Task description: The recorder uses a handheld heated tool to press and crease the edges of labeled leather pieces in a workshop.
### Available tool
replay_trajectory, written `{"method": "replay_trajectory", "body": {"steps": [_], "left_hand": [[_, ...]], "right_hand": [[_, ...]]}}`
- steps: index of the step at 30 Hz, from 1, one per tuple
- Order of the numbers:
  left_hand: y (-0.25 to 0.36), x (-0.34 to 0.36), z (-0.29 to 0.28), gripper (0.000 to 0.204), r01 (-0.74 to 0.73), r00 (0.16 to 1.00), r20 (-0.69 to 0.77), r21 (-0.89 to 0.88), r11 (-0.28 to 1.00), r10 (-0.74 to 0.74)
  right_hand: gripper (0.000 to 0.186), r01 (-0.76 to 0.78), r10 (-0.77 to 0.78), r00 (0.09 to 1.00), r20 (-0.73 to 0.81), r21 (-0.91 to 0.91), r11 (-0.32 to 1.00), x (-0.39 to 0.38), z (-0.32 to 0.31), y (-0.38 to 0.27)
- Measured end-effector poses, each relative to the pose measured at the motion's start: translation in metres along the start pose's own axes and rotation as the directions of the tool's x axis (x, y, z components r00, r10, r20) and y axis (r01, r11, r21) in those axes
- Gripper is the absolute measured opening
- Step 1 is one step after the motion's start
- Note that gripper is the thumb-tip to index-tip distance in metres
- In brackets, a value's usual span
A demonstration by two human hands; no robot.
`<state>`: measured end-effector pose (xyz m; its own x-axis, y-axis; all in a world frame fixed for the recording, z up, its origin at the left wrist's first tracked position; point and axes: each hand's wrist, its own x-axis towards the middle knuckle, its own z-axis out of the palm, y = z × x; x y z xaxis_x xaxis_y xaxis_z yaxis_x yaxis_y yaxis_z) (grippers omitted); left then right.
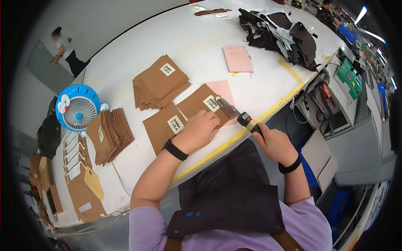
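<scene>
A brown fabric piece (200, 102) with a white printed label (211, 103) lies in front of me, partly over a pink sheet (226, 93). My left hand (200, 130) rests on its lower part, fingers curled in and fingertips hidden from me. In my right hand (274, 143) is a handheld tool (244, 120) with a black and red body, a band of yellow and a flat metal head. The metal head reaches over the piece just beside the label. Left of it lies another labelled brown piece (157, 129), partly under my left wrist.
Brown labelled pieces form a loose pile (159, 79) and a thick stack (109, 136). A blue fan (78, 109) stands at left. Farther back are a pink pad (238, 59) and a dark fabric heap (284, 35). Yellow tape (211, 155) lines the table's near edge. A person (67, 50) stands far left.
</scene>
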<state>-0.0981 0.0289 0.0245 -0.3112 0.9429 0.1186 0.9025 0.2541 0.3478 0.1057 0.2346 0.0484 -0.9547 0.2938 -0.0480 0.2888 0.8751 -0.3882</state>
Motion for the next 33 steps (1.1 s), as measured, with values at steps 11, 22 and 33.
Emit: {"method": "replay_trajectory", "body": {"steps": [11,22,33], "left_hand": [[-0.044,0.013,-0.013,0.032,0.325,0.940,-0.095,-0.046,0.945,-0.328],[-0.076,0.034,-0.030,0.023,0.569,0.822,0.029,-0.045,0.821,-0.568],[-0.082,-0.080,-0.076,0.018,0.493,0.867,0.131,-0.374,0.786,-0.481]], "right_hand": [[0.038,-0.144,0.078,0.989,0.126,0.690,0.709,0.111,0.032,0.018],[0.037,-0.065,0.115,0.993,0.001,0.828,0.558,0.107,0.047,0.027],[0.038,-0.057,0.107,0.994,0.003,0.860,0.507,0.103,0.045,0.027]]}}
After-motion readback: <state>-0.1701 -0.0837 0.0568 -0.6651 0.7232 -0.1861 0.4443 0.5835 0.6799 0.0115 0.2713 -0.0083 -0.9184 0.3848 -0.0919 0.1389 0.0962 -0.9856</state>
